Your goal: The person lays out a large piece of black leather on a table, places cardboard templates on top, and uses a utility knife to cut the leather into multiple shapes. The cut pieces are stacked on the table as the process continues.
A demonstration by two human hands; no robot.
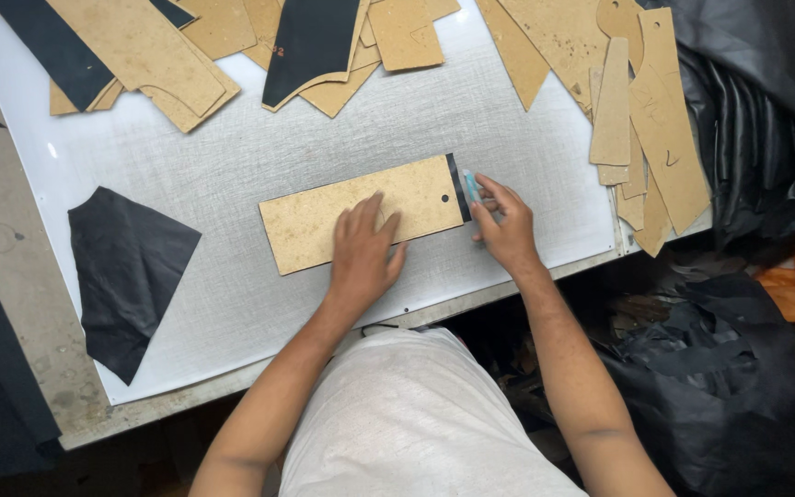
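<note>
Your left hand (pixel 363 250) presses flat, open, on template (pixel 324 216); right hand (pixel 505 225) grips knife (pixel 471 187) at template's end, over worktop (pixel 232 304).

Cutting mat (pixel 232 156): white plastic, faintly glossy, surface finely scored all over.
Template (pixel 324 216): tan fibreboard, matt, speckled, with a dark edge strip at one end.
Spare templates (pixel 655 120): same matt tan board.
Black piece (pixel 126 267): thin leather-like sheet, matt, lightly creased.
Black hide (pixel 766 92): soft sheen, folded.
Worktop (pixel 11 276): grey, dull, stained.
</note>
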